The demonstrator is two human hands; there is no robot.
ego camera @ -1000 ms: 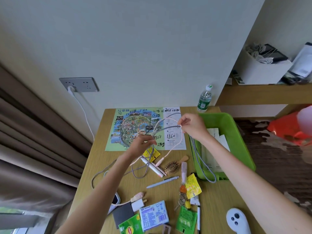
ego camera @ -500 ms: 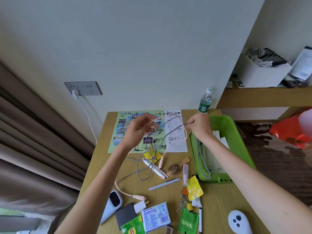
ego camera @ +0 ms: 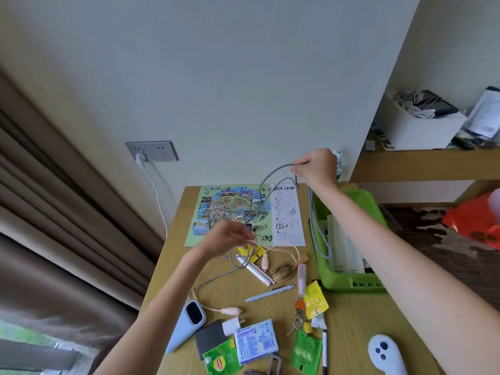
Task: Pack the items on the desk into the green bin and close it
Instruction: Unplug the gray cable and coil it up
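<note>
- Above the far-left corner of the green bin (ego camera: 351,285), the right hand (ego camera: 316,169) is now holding high. Half a second ago it was hovering low beside the bin's left rim.
- Its thumb and fingertips are pinching the grey cable (ego camera: 270,175), which is arching up to that hand. One strand is hanging down over the bin's left rim, and another is running left of the bin toward the other hand.
- Left of the bin, the left hand (ego camera: 230,236) is sitting lower than before, with its fingertips pressed together and pinching the pink cable (ego camera: 286,247). The grey cable is passing the same fingertips, and I cannot tell whether they are gripping it too.
- The bin is standing open at the desk's right side with white papers (ego camera: 343,244) lying inside, and the right forearm is crossing over it.
- Left of the bin, a printed map sheet (ego camera: 216,212) is lying under the cables.
- Just off the bin's near-left corner, a hairbrush (ego camera: 282,272), a pen (ego camera: 270,292) and a yellow packet (ego camera: 315,299) are lying on the desk.
- Well left of the bin, a power bank (ego camera: 186,326) is lying at the desk edge, and a tissue pack (ego camera: 255,341) is lying to its right.
- In front of the bin, a white remote (ego camera: 384,353) is lying near the right forearm.
</note>
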